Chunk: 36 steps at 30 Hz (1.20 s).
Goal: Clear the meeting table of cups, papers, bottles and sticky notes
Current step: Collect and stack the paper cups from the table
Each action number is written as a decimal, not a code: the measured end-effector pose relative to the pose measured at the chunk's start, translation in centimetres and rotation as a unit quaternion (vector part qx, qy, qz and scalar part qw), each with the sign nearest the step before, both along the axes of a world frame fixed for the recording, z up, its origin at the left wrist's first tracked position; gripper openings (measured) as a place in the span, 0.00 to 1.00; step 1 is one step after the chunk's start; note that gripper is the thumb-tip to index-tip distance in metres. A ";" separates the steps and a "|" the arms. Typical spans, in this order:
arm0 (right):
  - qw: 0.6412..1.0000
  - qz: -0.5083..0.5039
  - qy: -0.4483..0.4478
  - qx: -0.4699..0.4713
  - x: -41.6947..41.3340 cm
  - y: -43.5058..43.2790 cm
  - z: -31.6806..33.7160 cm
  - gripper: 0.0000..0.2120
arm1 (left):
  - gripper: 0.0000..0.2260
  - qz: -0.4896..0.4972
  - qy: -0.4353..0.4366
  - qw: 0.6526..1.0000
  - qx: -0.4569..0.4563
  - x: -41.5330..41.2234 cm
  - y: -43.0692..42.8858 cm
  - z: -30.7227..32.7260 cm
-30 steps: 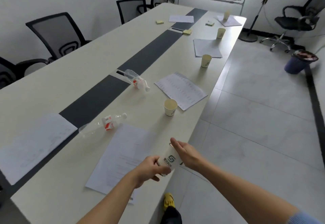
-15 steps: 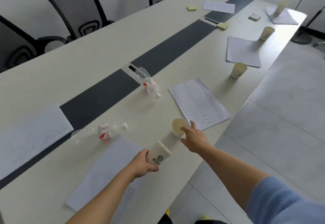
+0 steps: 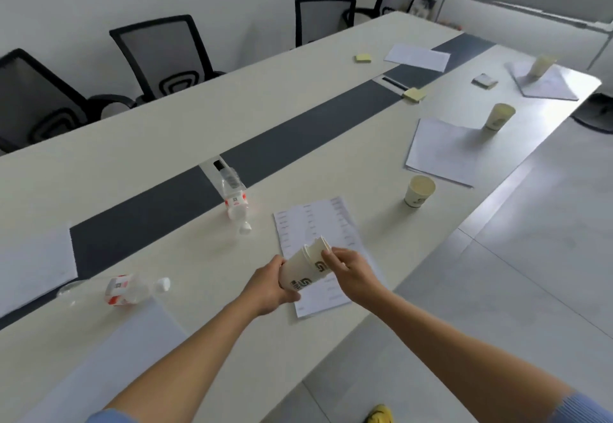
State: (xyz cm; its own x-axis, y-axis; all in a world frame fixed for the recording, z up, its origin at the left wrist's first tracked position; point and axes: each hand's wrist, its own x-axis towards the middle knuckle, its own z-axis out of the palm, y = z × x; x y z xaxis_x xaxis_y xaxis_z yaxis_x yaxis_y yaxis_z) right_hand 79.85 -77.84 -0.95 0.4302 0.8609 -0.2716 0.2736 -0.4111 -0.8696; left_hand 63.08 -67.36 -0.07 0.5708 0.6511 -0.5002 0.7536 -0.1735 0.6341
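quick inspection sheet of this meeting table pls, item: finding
surface: long pale meeting table with a dark centre strip.
job's things: nested paper cups in hand; three more on the table, nearest standing cup; plastic bottle lying by the strip, second bottle lying nearer; printed sheet; blank papers; sticky notes.
clutter: nothing seen.
grippers: left hand grips the nested cups' base; right hand pinches near their rim.
cables: nothing seen.
surroundings: mesh office chairs along the far side; tiled floor.
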 end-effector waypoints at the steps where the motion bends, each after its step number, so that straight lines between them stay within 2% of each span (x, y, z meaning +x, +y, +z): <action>1: 1.000 0.003 0.016 0.001 1.7 -0.5 0.3 0.21 | 0.23 -0.006 -0.008 1.000 0.007 2.1 -0.5 0.2; 6: 0.999 -0.011 0.044 0.003 8.4 -2.2 0.8 0.21 | 0.24 -0.029 -0.020 0.999 0.033 10.3 -2.1 0.9; 10: 0.999 -0.003 0.017 -0.031 13.8 -1.4 1.2 0.22 | 0.22 -0.043 -0.022 0.998 0.028 13.9 -1.2 1.2; 13: 0.990 -0.001 -0.112 -0.080 17.9 -0.7 0.4 0.18 | 0.22 -0.031 -0.035 0.999 -0.001 15.5 -0.1 0.6; 17: 0.938 0.002 -0.296 -0.181 24.4 0.5 -1.0 0.28 | 0.26 -0.004 -0.069 0.997 -0.045 18.3 2.2 -0.6; 22: 0.894 0.045 -0.359 -0.265 30.9 3.4 -2.5 0.31 | 0.23 0.066 -0.106 0.986 -0.109 23.3 6.2 -0.7; 25: 0.883 0.083 -0.344 -0.308 33.1 4.9 -3.8 0.21 | 0.21 0.093 -0.115 0.976 -0.158 26.4 8.3 -1.0; 26: 0.887 0.086 -0.324 -0.316 33.9 5.3 -4.3 0.16 | 0.20 0.103 -0.117 0.972 -0.179 27.4 8.9 -1.1; 28: 0.913 0.058 -0.261 -0.307 35.5 5.7 -5.0 0.13 | 0.19 0.123 -0.117 0.961 -0.219 29.6 9.9 -1.3; 31: 0.963 -0.083 -0.157 -0.204 37.6 6.4 -3.7 0.14 | 0.19 0.136 -0.111 0.954 -0.245 32.2 10.7 -1.4; 33: 0.974 -0.158 -0.100 -0.125 39.6 7.3 -2.1 0.20 | 0.22 0.150 -0.106 0.952 -0.243 34.5 11.0 -1.6; 36: 0.984 -0.176 -0.022 -0.023 42.4 7.7 0.1 0.27 | 0.24 0.160 -0.102 0.950 -0.247 38.6 10.7 -1.8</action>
State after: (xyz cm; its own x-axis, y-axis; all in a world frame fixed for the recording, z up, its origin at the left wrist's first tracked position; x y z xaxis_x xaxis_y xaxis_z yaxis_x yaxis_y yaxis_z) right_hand 122.24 -70.11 -0.81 0.7122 0.6434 -0.2807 0.1443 -0.5256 -0.8384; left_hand 101.65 -56.64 -1.83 0.5021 0.5212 -0.6901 0.5700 0.4007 0.7173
